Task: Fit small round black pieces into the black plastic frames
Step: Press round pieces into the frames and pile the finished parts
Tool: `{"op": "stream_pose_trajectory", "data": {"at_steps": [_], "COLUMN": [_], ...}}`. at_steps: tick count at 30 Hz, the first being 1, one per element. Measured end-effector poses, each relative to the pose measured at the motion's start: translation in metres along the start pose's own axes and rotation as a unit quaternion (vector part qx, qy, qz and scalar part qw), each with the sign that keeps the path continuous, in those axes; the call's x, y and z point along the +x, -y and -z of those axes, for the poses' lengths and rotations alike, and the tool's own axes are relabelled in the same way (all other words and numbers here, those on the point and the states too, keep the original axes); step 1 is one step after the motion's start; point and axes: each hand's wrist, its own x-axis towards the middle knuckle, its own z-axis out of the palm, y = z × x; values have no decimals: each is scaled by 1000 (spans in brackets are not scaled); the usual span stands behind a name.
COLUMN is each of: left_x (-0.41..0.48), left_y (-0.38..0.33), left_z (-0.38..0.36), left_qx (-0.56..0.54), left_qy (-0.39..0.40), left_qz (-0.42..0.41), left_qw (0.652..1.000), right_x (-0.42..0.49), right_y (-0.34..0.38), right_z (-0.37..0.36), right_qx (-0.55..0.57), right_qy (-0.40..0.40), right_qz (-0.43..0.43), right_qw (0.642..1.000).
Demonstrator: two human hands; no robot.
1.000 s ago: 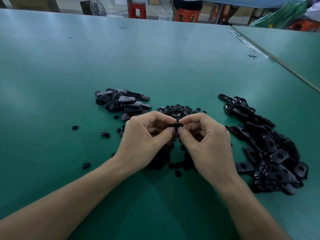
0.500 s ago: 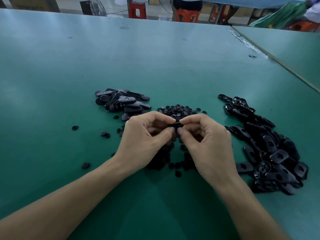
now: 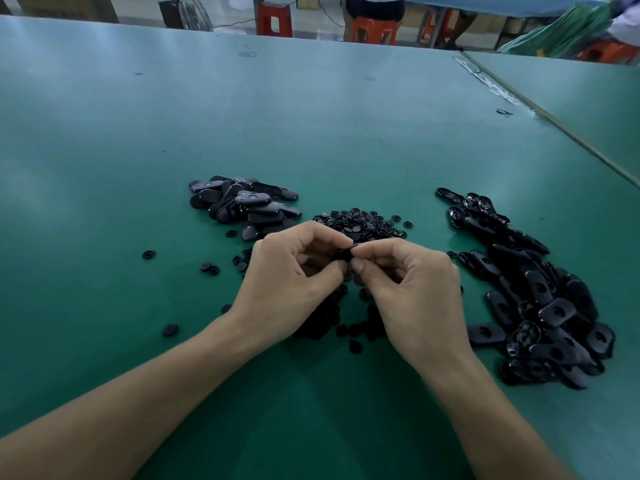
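Note:
My left hand (image 3: 294, 282) and my right hand (image 3: 412, 292) meet fingertip to fingertip above the green table (image 3: 311, 126). Between them they pinch one black plastic frame (image 3: 343, 253), mostly hidden by the fingers; whether a round piece sits in it I cannot tell. A heap of small round black pieces (image 3: 360, 223) lies just beyond the hands, with more under them. A long pile of black frames (image 3: 540, 296) stretches along the right. A smaller pile of black frames (image 3: 242, 206) lies at the upper left.
Loose round pieces (image 3: 149, 254) are scattered left of my left hand. A seam (image 3: 554, 123) joins a second green table at the right. Red stools (image 3: 273, 17), a fan (image 3: 187, 13) and a seated person stand beyond the far edge.
Both hands stay in the same place; only the fingertips have shifted slightly on the frame.

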Motion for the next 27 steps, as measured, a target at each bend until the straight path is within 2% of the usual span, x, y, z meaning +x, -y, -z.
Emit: {"op": "stream_pose_trajectory", "data": {"at_steps": [12,17,21,27], "left_x": [2,2,1,2], "left_y": [0,-1,-1,1], "left_z": [1,1,3,3], "left_qx": [2,-18,-42,-53], "left_qy": [-32,-6,-1,-1], "left_qz": [4,4,6,14], "left_qw": [999,1000,999,999], "right_x": [-3,2,6,8], "right_y": [4,2,0,-4], "right_z": [-2,4,10,15], "right_qx": [14,-15,41,57], "right_qy": [15,1,36,53], "right_qz": [9,14,-17,-25], "right_qw": [1000,1000,998,997]}}
